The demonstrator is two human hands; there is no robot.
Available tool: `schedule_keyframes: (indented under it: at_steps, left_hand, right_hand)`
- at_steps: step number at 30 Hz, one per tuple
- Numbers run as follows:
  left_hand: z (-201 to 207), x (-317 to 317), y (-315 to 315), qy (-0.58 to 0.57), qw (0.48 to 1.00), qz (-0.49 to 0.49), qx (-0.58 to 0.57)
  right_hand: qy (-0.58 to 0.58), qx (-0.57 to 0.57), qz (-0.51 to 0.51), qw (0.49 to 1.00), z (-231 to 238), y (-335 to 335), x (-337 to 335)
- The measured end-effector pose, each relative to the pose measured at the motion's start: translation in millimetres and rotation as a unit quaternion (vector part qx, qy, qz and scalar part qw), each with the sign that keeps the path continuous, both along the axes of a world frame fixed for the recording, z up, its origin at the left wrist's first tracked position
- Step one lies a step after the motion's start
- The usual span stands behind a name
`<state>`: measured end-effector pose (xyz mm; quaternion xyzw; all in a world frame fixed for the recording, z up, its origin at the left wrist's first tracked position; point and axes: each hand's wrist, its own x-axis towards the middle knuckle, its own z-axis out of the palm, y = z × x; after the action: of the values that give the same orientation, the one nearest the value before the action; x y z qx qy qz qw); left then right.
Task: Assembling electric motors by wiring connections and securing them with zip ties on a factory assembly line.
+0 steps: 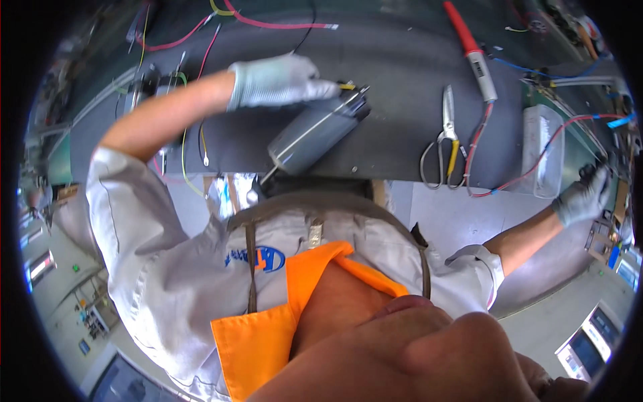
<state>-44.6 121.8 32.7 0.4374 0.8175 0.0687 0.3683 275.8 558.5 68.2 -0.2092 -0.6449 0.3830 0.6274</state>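
A dark grey cylindrical motor [315, 137] with a metal shaft at each end lies slantwise near the table's front edge. My left hand [278, 80], in a pale knitted glove, is closed just above it, fingertips by its far end. A small yellow piece [347, 86] shows at those fingertips; whatever else the fingers hold is hidden. Far out to the right, my gloved right hand [581, 201] is closed around a small dark object [593, 172] whose kind is unclear, beside the cluttered right side.
On the dark table [395, 134] are scissors [449, 127] with one yellow handle and a red-and-grey pen-like tool [474, 60] with a cable. A clear plastic bin [541, 151] stands at the right. Loose red wires [281, 25] lie at the back; more parts [151, 84] sit left.
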Motion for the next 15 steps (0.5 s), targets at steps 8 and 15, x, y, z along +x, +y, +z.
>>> schedule_keyframes:
  at_steps: [8,15]
  left_hand:
    - [33.9,-18.3,-6.7,-0.228,0.959,0.150,-0.078]
    - [50.6,-1.9,-22.9,-0.279,0.936,0.201,-0.072]
  right_hand:
    - [-0.097,-0.435,0.424,0.789,-86.1,-265.5,-86.2]
    - [-0.228,0.141,0.297,0.916,-126.3,-326.3,-119.9]
